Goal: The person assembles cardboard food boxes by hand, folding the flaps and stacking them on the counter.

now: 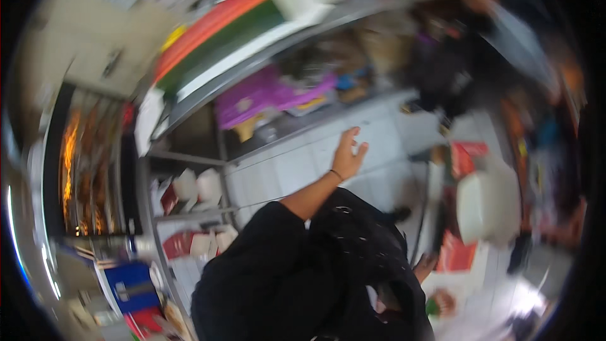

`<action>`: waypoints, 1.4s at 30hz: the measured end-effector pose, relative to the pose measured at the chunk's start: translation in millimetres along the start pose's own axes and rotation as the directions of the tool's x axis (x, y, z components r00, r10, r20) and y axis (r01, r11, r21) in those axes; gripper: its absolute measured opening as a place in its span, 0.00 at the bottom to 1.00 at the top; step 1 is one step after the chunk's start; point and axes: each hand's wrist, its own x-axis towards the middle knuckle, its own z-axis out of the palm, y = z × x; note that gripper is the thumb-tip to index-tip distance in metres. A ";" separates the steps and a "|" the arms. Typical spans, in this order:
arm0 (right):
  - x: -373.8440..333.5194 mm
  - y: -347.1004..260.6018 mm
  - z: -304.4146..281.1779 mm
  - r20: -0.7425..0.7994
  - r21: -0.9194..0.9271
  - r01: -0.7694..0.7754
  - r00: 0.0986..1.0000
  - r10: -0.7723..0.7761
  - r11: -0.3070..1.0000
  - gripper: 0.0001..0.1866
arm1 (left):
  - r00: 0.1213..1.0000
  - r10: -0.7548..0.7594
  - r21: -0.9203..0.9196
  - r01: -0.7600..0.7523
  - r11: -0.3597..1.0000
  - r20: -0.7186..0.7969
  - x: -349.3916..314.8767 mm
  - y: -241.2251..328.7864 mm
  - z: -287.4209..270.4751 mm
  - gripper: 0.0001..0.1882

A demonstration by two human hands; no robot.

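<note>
White floor tiles (287, 167) lay below the person's left hand (349, 155) in the head view; that hand was released, fingers loosely spread, thumb apart, nothing in its grasp. The right hand (425, 267) showed only in part past the dark clothing (353, 246), just beside a red packet (456, 252) at the person's right; whether it touched or gripped that packet I could not tell. Beyond the red packet was a pale container (483, 208), with another red piece (468, 156) near its far end. Ahead ran a metal table (372, 9) bearing a long red, green and white block (218, 41), and purple wrapping (252, 98) lay on the shelf beneath. To the left, 2 shelf levels held red and white cartons (189, 244), near an oven (88, 164) with an orange glow. At the upper right, 1 other person (451, 63) was a dark blur. The likeliest trouble, I judged, was on the right: that hand sat low and half hidden by the body, so a forearm swung without looking could have tipped the pale container or dislodged the red packet. A quick turn in the narrow aisle could also have driven the outstretched left hand against the table's edge, or brought the person into the neighbour.
</note>
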 end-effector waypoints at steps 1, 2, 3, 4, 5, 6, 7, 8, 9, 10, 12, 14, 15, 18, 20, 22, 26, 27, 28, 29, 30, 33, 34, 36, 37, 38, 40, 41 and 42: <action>-17.1 -2.8 22.4 0.104 -0.020 -0.067 0.992 0.069 0.998 0.19 | 0.998 -0.009 0.013 0.010 1.000 -0.060 1.6 -6.9 -23.9 0.23; -25.4 -19.0 50.3 0.261 -0.048 -0.074 0.962 0.084 0.996 0.19 | 0.985 -0.070 -0.111 0.053 0.992 -0.155 1.0 -7.4 -48.7 0.23; -32.4 -31.9 74.5 0.395 -0.093 -0.053 0.915 0.086 0.994 0.19 | 0.962 -0.131 -0.243 0.071 0.967 -0.241 2.9 -9.4 -76.4 0.22; -33.6 -44.1 94.5 0.511 -0.148 -0.012 0.855 0.086 0.989 0.18 | 0.908 -0.010 -0.183 -0.073 0.980 -0.418 12.3 -12.7 -111.2 0.21; -42.6 -52.1 109.8 0.595 -0.203 0.037 0.798 0.094 0.978 0.18 | 0.815 0.111 -0.097 -0.200 0.975 -0.568 22.1 -20.8 -153.7 0.20; -51.4 -60.4 122.5 0.672 -0.263 0.099 0.733 0.108 0.960 0.18 | 0.680 0.222 0.091 -0.223 0.970 -0.699 30.0 -41.2 -206.5 0.17; -57.8 -68.8 132.4 0.728 -0.326 0.158 0.671 0.141 0.932 0.18 | 0.538 0.248 0.137 -0.238 0.962 -0.806 39.1 -34.9 -260.1 0.15; -63.7 -78.3 139.7 0.765 -0.381 0.222 0.621 0.171 0.898 0.18 | 0.443 0.301 0.219 -0.227 0.949 -0.844 45.3 -54.9 -323.6 0.13; -69.3 -82.9 141.6 0.774 -0.433 0.272 0.601 0.200 0.859 0.18 | 0.434 0.158 0.120 -0.112 0.986 -0.887 51.2 -72.1 -376.4 0.16; -76.1 -96.7 144.8 0.780 -0.461 0.313 0.589 0.211 0.831 0.18 | 0.304 0.203 0.182 -0.098 0.978 -0.931 56.8 -80.2 -425.5 0.16; -85.6 -134.1 164.3 0.772 -0.476 0.327 0.600 0.210 0.816 0.18 | 0.387 0.350 0.438 0.167 0.883 -0.853 42.2 -106.0 -531.5 0.22; -93.3 -167.1 203.0 0.697 -0.282 0.109 0.706 0.125 0.953 0.16 | 0.651 0.366 0.707 0.391 0.589 -0.665 36.5 -135.4 -605.9 0.28; -99.3 -192.4 219.1 0.710 -0.220 0.148 0.702 0.054 0.964 0.16 | 0.724 0.308 0.762 0.452 0.464 -0.617 37.4 -150.8 -621.8 0.27; -119.6 -248.4 258.2 0.758 -0.103 0.338 0.635 -0.146 0.936 0.18 | 0.892 0.048 0.783 0.368 0.501 -0.450 37.0 -184.9 -673.0 0.21; -136.0 -262.8 265.3 0.746 -0.155 0.323 0.657 -0.104 0.934 0.16 | 0.959 -0.103 0.690 0.262 0.674 -0.263 45.9 -190.2 -680.8 0.17; -142.2 -255.8 271.6 0.798 -0.187 0.388 0.596 -0.091 0.903 0.16 | 0.941 -0.106 0.744 0.321 0.586 -0.322 55.3 -173.7 -678.7 0.10; -163.0 -244.8 268.2 0.844 -0.245 0.434 0.536 -0.030 0.867 0.16 | 0.940 -0.147 0.699 0.328 0.636 -0.307 47.2 -167.8 -708.1 0.09; -165.5 -244.1 265.6 0.851 -0.280 0.443 0.524 0.007 0.852 0.17 | 0.927 -0.195 0.634 0.363 0.683 -0.321 43.9 -167.5 -711.7 0.09; -165.1 -237.5 263.2 0.843 -0.280 0.436 0.538 0.001 0.855 0.17 | 0.915 -0.239 0.568 0.392 0.724 -0.327 44.9 -166.4 -713.8 0.09; -163.7 -225.1 259.4 0.835 -0.286 0.441 0.551 -0.005 0.851 0.17 | 0.902 -0.288 0.529 0.423 0.735 -0.322 42.9 -169.5 -713.2 0.09; -162.3 -215.8 258.4 0.824 -0.290 0.442 0.566 -0.013 0.849 0.17 | 0.891 -0.332 0.493 0.450 0.745 -0.311 43.8 -172.9 -710.9 0.10; -166.6 -206.2 253.0 0.753 -0.365 0.253 0.647 0.124 0.896 0.19 | 0.928 -0.281 0.500 0.369 0.783 -0.244 41.3 -173.5 -704.0 0.14; -171.4 -203.3 251.0 0.730 -0.369 0.176 0.663 0.167 0.913 0.19 | 0.928 -0.293 0.448 0.368 0.815 -0.231 38.4 -181.8 -706.0 0.15; -166.8 -174.0 246.9 0.712 -0.383 0.189 0.684 0.159 0.904 0.19 | 0.926 -0.323 0.416 0.376 0.828 -0.194 39.6 -189.5 -708.0 0.15; -169.5 -168.2 243.9 0.710 -0.416 0.204 0.682 0.177 0.886 0.19 | 0.921 -0.345 0.443 0.389 0.808 -0.181 40.5 -190.0 -707.0 0.14; -171.8 -166.5 240.4 0.702 -0.450 0.212 0.684 0.197 0.867 0.19 | 0.918 -0.352 0.428 0.396 0.813 -0.180 41.3 -194.1 -708.1 0.13; -174.5 -157.2 238.2 0.640 -0.550 0.140 0.704 0.308 0.824 0.22 | 0.915 -0.375 0.404 0.401 0.822 -0.147 51.2 -197.0 -702.4 0.09; -168.5 -137.8 238.5 0.640 -0.534 0.141 0.712 0.289 0.834 0.23 | 0.950 -0.292 0.369 0.313 0.875 -0.114 52.0 -208.6 -708.1 0.10; -174.3 -158.4 241.0 0.584 -0.634 0.170 0.745 0.323 0.755 0.23 | 0.943 -0.318 0.372 0.332 0.867 -0.099 50.6 -194.3 -699.6 0.11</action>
